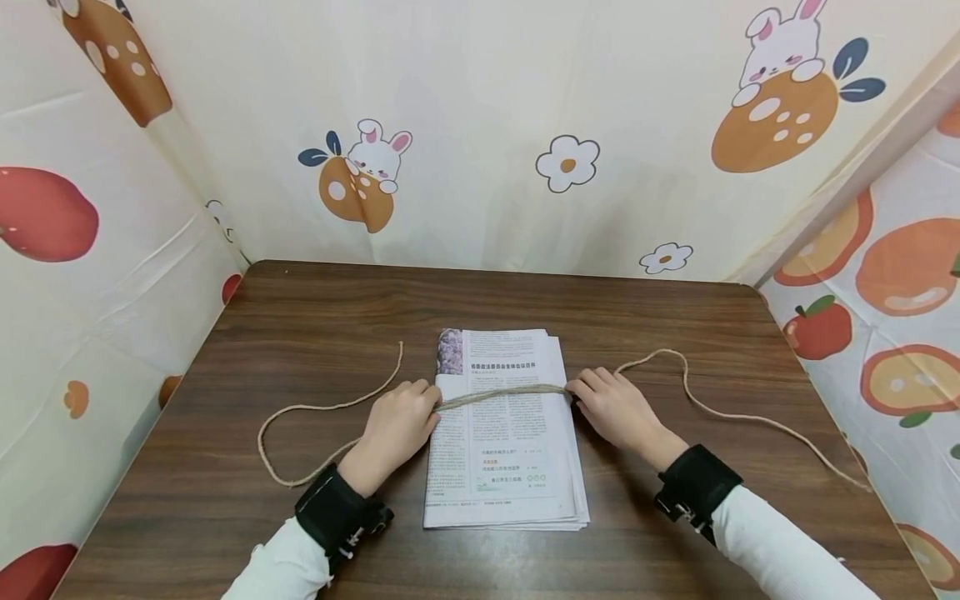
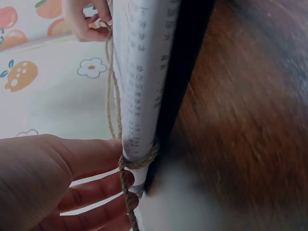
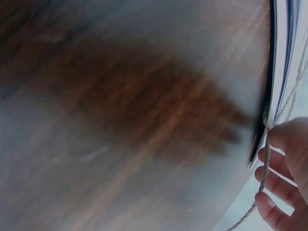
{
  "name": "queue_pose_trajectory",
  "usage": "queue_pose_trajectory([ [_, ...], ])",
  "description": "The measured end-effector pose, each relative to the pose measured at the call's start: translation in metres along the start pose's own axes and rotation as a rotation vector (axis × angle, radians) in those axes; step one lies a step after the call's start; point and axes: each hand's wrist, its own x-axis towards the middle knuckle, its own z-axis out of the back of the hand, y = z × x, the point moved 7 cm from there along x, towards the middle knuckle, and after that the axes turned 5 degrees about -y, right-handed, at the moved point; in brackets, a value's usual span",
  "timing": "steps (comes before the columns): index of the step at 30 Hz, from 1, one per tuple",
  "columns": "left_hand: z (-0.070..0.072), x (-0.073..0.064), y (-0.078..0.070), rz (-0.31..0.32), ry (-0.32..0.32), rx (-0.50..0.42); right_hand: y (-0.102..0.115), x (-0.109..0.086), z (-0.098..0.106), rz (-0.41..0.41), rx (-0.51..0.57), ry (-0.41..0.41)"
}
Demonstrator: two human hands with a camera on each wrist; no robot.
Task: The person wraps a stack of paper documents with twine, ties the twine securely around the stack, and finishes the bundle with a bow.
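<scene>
A folded stack of newspapers (image 1: 510, 467) lies on the brown wooden table (image 1: 300, 517). Twine (image 1: 502, 393) crosses its upper half from side to side, doubled on top. At the left edge my left hand (image 1: 405, 417) pinches the twine; in the left wrist view the thumb (image 2: 96, 151) presses where it loops round the folded edge. My right hand (image 1: 618, 412) pinches the twine at the opposite edge, its thumb close against the stack in the right wrist view. The stack's underside is hidden.
One loose twine end (image 1: 300, 407) curves over the table on the left. Another (image 1: 735, 414) runs out to the right, toward the table's side edge. Printed fabric walls (image 1: 480, 208) stand behind and at both sides. Each wrist wears a black band (image 1: 697, 483).
</scene>
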Motion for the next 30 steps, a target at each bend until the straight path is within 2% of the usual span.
queue_pose_trajectory([
  [4,-0.001,0.0,-0.001,0.003,-0.014,0.004,0.0,0.001,0.0,0.004,-0.032,-0.048],
  [13,-0.001,-0.001,0.002,0.017,-0.038,-0.013,-0.004,0.003,-0.001,0.001,-0.1,-0.094],
  [25,0.009,-0.009,0.011,0.042,-0.011,0.005,-0.016,0.01,0.005,-0.024,-0.021,-0.076],
  [30,0.012,-0.015,0.009,0.031,-0.008,-0.003,-0.02,0.016,0.008,-0.029,-0.011,-0.075],
])
